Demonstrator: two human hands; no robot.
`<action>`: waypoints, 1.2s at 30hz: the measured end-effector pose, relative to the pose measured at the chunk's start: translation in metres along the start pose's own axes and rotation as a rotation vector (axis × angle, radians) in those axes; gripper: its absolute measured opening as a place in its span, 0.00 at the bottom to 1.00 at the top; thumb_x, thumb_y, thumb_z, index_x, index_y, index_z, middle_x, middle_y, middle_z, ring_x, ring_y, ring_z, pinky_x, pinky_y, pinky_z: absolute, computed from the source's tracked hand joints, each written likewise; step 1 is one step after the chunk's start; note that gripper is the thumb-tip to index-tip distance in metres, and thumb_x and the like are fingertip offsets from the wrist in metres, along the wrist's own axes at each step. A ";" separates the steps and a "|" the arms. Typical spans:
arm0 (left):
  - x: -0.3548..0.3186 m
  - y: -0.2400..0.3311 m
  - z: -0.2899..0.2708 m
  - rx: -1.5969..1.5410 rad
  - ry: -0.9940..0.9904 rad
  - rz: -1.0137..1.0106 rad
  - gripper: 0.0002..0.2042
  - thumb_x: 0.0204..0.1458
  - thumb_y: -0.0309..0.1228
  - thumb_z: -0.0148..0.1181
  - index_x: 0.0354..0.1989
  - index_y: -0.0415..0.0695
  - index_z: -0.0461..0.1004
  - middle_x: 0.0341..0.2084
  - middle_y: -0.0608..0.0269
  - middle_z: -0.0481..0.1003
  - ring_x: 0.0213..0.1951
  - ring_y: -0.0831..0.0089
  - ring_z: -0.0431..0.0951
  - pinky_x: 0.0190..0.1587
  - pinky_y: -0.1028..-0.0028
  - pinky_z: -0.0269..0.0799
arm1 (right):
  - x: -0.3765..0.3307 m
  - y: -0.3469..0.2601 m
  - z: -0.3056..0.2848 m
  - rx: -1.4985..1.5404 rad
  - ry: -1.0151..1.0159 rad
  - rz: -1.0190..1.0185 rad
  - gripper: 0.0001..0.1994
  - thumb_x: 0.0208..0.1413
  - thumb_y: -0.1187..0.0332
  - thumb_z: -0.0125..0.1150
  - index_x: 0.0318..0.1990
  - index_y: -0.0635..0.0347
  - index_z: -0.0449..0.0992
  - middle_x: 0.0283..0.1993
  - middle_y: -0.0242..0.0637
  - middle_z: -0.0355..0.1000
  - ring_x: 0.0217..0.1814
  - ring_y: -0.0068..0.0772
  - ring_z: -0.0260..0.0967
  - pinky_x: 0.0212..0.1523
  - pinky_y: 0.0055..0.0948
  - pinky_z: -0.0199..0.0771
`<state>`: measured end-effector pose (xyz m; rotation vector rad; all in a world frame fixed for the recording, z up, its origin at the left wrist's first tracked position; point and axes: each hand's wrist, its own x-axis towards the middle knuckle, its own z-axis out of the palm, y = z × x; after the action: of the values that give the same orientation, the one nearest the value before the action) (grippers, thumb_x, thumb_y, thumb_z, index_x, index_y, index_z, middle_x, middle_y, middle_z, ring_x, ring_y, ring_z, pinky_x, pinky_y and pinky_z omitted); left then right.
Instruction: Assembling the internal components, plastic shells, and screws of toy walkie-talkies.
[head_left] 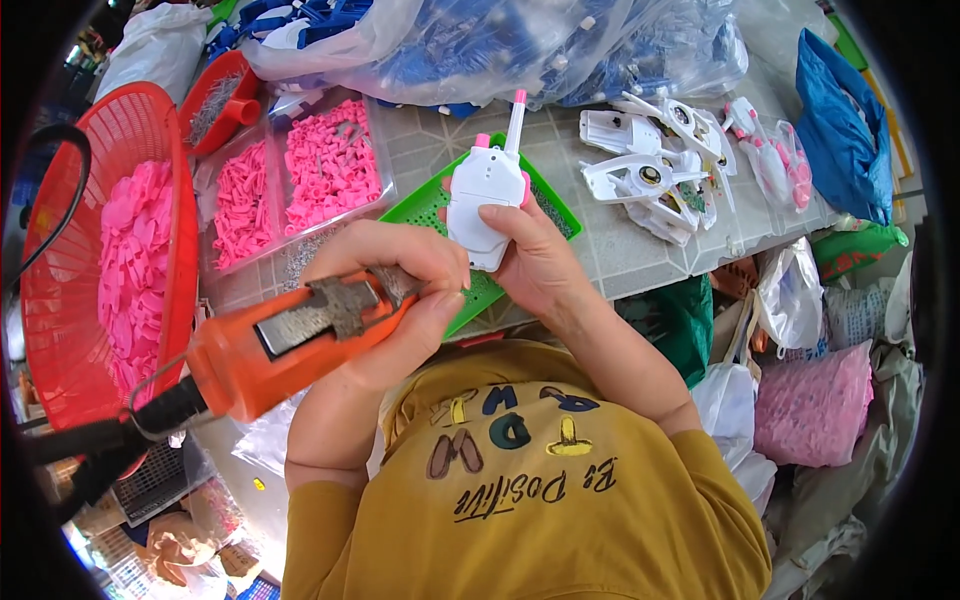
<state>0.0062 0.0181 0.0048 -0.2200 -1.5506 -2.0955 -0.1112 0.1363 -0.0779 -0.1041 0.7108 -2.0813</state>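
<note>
My left hand (400, 285) is closed around the front of an orange electric screwdriver (270, 345) with a thick black cord; its tip is hidden by my fingers. Beside it my right hand (540, 245) grips a white toy walkie-talkie (478, 195) with a pink-tipped antenna and pink buttons, thumb across its back. The toy is held upright over a green perforated tray (420, 205), partly covering it. Small metal screws lie in the tray's right end. My left fingertips are close to the toy's lower edge; whether they touch it I cannot tell.
At left stand a red basket (75, 150) of flat pink parts, a red scoop (240, 110) of screws and a clear box (285, 225) of small pink pieces. White toy shells (640, 180) lie at right. A plastic bag (480, 50) of blue parts fills the back.
</note>
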 end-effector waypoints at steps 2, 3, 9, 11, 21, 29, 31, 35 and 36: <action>-0.002 0.002 -0.001 0.050 -0.012 -0.042 0.12 0.45 0.13 0.62 0.34 0.41 0.69 0.27 0.61 0.73 0.34 0.69 0.76 0.42 0.69 0.74 | 0.000 0.001 -0.002 -0.022 0.002 -0.012 0.29 0.59 0.72 0.59 0.68 0.52 0.58 0.64 0.41 0.67 0.60 0.41 0.71 0.61 0.43 0.72; -0.001 0.002 -0.002 0.050 -0.012 -0.042 0.12 0.45 0.13 0.62 0.34 0.41 0.69 0.27 0.61 0.73 0.34 0.69 0.76 0.42 0.69 0.74 | 0.000 0.001 -0.002 -0.019 0.002 -0.012 0.29 0.59 0.71 0.59 0.68 0.51 0.58 0.64 0.41 0.67 0.60 0.41 0.71 0.61 0.43 0.73; -0.002 0.005 0.002 0.099 0.033 -0.048 0.11 0.47 0.15 0.63 0.35 0.40 0.69 0.29 0.61 0.74 0.35 0.69 0.77 0.43 0.68 0.74 | 0.000 0.000 0.001 -0.008 -0.004 -0.009 0.30 0.58 0.72 0.60 0.68 0.51 0.58 0.64 0.42 0.68 0.60 0.41 0.71 0.60 0.42 0.73; -0.002 0.005 0.004 0.075 0.049 -0.049 0.11 0.47 0.15 0.62 0.36 0.41 0.69 0.29 0.61 0.74 0.36 0.69 0.76 0.44 0.68 0.74 | -0.001 0.000 0.002 -0.013 0.001 -0.009 0.30 0.58 0.72 0.60 0.68 0.51 0.58 0.64 0.42 0.68 0.60 0.41 0.71 0.60 0.43 0.73; -0.002 0.007 0.004 0.052 0.100 -0.027 0.11 0.50 0.20 0.64 0.38 0.41 0.68 0.29 0.62 0.73 0.35 0.69 0.75 0.46 0.63 0.74 | 0.000 0.002 0.001 -0.008 0.046 -0.058 0.28 0.58 0.74 0.59 0.66 0.53 0.59 0.61 0.38 0.68 0.60 0.40 0.71 0.56 0.45 0.76; 0.005 -0.017 -0.012 0.094 0.095 0.092 0.15 0.49 0.17 0.61 0.44 0.38 0.67 0.23 0.63 0.71 0.28 0.72 0.73 0.40 0.64 0.75 | -0.029 -0.029 0.003 -0.120 0.107 -0.100 0.26 0.57 0.71 0.57 0.64 0.57 0.63 0.56 0.40 0.70 0.56 0.45 0.74 0.55 0.48 0.77; 0.006 -0.027 -0.012 0.046 0.098 0.083 0.15 0.49 0.17 0.60 0.45 0.38 0.66 0.23 0.63 0.71 0.28 0.73 0.73 0.41 0.64 0.75 | -0.039 -0.040 -0.001 -0.086 0.011 0.113 0.28 0.55 0.70 0.56 0.65 0.59 0.61 0.56 0.42 0.70 0.55 0.48 0.74 0.56 0.50 0.77; 0.011 -0.038 -0.011 -0.014 0.050 0.086 0.16 0.50 0.16 0.59 0.46 0.38 0.65 0.24 0.62 0.71 0.28 0.74 0.72 0.43 0.64 0.75 | -0.043 -0.034 -0.006 -0.091 0.003 0.235 0.29 0.54 0.69 0.57 0.66 0.60 0.61 0.57 0.44 0.71 0.54 0.43 0.74 0.56 0.41 0.74; 0.011 -0.037 -0.011 0.003 0.046 0.078 0.16 0.50 0.16 0.59 0.46 0.38 0.65 0.24 0.62 0.71 0.28 0.74 0.72 0.43 0.64 0.75 | -0.043 -0.033 -0.007 -0.092 0.004 0.229 0.29 0.54 0.69 0.57 0.66 0.60 0.61 0.57 0.44 0.71 0.54 0.43 0.74 0.56 0.41 0.74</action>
<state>-0.0197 0.0126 -0.0257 -0.2264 -1.4946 -2.0240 -0.1131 0.1875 -0.0581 -0.0664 0.7835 -1.8317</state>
